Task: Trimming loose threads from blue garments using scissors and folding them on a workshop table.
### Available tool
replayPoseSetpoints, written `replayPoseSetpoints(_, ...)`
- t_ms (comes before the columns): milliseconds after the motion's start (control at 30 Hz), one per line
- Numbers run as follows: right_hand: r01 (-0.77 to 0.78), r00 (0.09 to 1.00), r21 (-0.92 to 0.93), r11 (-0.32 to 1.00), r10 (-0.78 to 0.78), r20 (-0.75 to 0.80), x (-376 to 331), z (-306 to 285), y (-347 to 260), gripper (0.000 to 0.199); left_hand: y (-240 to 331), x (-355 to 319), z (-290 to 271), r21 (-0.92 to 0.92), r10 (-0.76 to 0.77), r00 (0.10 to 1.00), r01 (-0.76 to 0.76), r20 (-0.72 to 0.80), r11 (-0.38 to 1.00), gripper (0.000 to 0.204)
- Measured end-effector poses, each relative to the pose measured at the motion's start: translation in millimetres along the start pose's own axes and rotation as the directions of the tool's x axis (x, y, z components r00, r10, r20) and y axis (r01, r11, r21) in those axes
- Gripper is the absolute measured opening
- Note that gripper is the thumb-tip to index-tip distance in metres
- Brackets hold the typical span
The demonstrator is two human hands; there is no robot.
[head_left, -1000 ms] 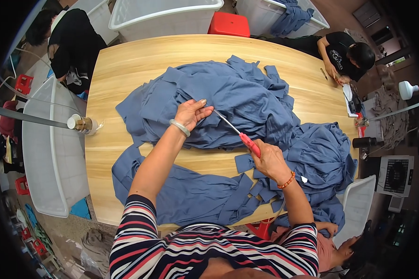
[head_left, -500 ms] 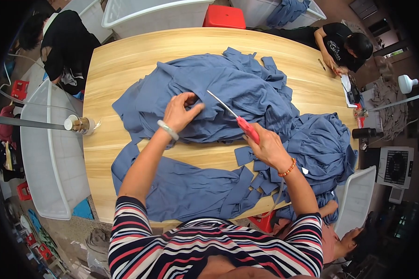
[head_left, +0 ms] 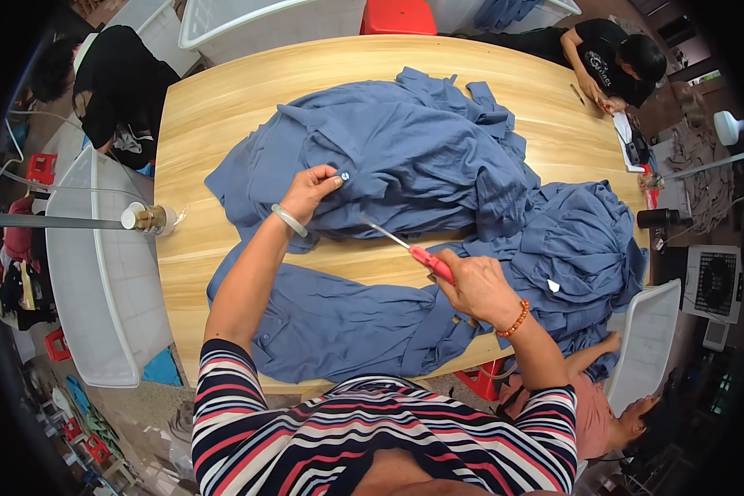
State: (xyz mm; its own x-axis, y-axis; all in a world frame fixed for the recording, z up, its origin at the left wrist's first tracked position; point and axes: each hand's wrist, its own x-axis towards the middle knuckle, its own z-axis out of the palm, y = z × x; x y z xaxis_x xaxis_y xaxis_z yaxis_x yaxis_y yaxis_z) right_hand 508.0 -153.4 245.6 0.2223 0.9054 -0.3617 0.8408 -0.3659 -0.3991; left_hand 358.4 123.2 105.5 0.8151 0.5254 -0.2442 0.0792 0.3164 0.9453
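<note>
A wide heap of blue cloth garments (head_left: 413, 157) lies across the table. Over its left part, my left hand (head_left: 307, 192) is closed, thumb and finger pinching a small round button (head_left: 345, 176). My right hand (head_left: 481, 289) is wrapped round a red-handled tool (head_left: 431, 263) with a thin metal rod. Its tip points up and left, near the front edge of the heap, below the button; whether it touches the cloth I cannot tell. Nearer me, under my forearms, another blue garment (head_left: 347, 318) is spread out, with buttons on its left part.
More blue garments (head_left: 583, 236) are bunched at the table's right end. A jar-like container (head_left: 153, 219) stands at the left edge. White bins (head_left: 107, 281) flank the table, and a red stool (head_left: 398, 18) is beyond it. Other people are at the far left, far right and near right.
My left fingers, apart before, have closed on the button. My right hand has drawn the tool nearer me and lower. The view has shifted slightly.
</note>
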Motion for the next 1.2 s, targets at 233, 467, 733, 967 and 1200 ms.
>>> replayPoseSetpoints(233, 0.009, 0.993, 0.005, 1.0, -0.008, -0.114, 10, 16, -5, 0.025, -5, 14, 5, 0.027, -0.007, 1.0, 0.007, -0.012, 1.0, 0.006)
replayPoseSetpoints(467, 0.058, 0.996, 0.152, 0.987, -0.047, -0.073, 2, 23, -6, 0.027, -1, -8, -11, -0.01, -0.205, 0.978, 0.205, -0.041, 0.979, 0.003)
replayPoseSetpoints(733, 0.081, 0.984, 0.281, 0.956, -0.032, -0.175, -7, 28, 3, 0.025, 28, 1, 8, 0.237, 0.088, 0.996, -0.093, 0.033, 0.967, 0.011)
replayPoseSetpoints(967, -0.01, 0.983, 0.25, 0.968, 0.056, -0.177, -27, 45, 25, 0.025, 45, 50, -11, 0.884, 0.703, 0.711, -0.337, 0.015, 0.322, 0.01)
replayPoseSetpoints(1200, -0.042, 0.979, 0.252, 0.967, 0.09, -0.181, -39, 55, 29, 0.025, 42, 108, -25, 0.977, 0.46, 0.888, -0.108, 0.011, 0.185, 0.01)
